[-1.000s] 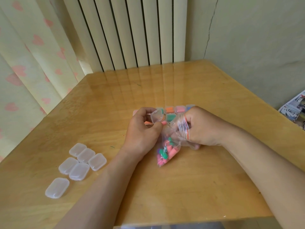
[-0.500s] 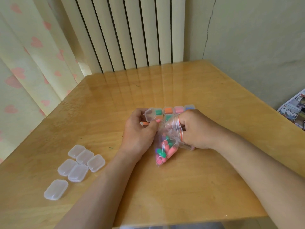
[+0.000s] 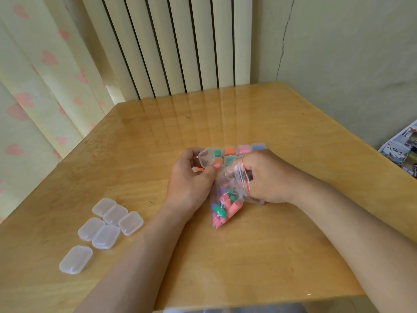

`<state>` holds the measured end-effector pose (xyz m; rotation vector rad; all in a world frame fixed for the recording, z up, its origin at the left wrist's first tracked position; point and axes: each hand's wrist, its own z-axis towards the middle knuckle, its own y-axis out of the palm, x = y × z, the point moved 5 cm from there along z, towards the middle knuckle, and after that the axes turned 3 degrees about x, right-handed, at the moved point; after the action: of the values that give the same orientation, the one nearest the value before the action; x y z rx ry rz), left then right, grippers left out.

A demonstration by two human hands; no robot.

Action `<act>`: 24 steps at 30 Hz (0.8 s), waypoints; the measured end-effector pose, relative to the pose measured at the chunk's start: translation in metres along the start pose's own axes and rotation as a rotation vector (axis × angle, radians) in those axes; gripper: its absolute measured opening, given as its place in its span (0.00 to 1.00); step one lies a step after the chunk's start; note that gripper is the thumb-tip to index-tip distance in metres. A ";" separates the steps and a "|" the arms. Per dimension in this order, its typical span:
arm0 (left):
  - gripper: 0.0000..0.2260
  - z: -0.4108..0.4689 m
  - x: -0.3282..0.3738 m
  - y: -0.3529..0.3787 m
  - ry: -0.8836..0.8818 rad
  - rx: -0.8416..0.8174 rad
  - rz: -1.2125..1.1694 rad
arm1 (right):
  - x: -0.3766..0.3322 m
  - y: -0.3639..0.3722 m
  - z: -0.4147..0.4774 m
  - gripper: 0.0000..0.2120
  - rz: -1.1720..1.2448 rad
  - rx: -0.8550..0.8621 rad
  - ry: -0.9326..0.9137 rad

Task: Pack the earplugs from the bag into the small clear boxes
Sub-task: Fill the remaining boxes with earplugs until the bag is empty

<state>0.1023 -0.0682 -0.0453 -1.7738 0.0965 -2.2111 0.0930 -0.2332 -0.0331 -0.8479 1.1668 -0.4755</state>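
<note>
Table [image 3: 259, 256]: pale glossy wood, filling the middle and bottom of the frame.
Lower left: six closed empty clear boxes [image 3: 112, 214], five clustered and touching, one slightly apart nearer the bottom edge.
Centre: clear bag [image 3: 239, 201] of coloured earplugs [image 3: 218, 208], lower end resting on the wood.
Just above centre: filled boxes [image 3: 229, 150] side by side, green, orange, pink, blue; partly hidden.

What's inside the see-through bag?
The bag holds a pile of foam earplugs: pink, green and purple ones show. The right hand grips its top, so anything up there is hidden.
</note>
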 end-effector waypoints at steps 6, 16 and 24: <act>0.10 0.000 -0.001 0.000 -0.018 0.002 -0.002 | -0.002 -0.001 -0.002 0.06 0.015 0.009 -0.032; 0.09 0.000 0.000 -0.001 -0.026 0.012 0.000 | -0.006 -0.006 -0.004 0.01 0.067 0.008 -0.022; 0.08 0.000 0.001 -0.002 -0.054 0.031 -0.034 | -0.005 -0.025 -0.005 0.04 0.365 0.075 -0.007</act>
<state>0.1017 -0.0663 -0.0441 -1.8297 0.0212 -2.1742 0.0891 -0.2465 -0.0115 -0.5548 1.2569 -0.2137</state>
